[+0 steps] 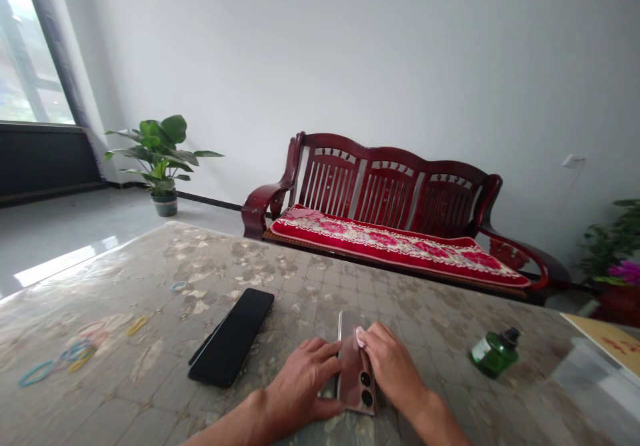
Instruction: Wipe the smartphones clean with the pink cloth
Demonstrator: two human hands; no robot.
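- Step in hand, as judged: contact of a pale wad with the back of the pink phone, which lies lens side up on the tablecloth.
- Any further stroke calls for a steady phone and light fingertip pressure, clear of the lenses.
- Left hand: at the phone's left edge, palm down, thumb and fingers spread.
- Right hand: right of the phone, fingers bent, pinching the wad.
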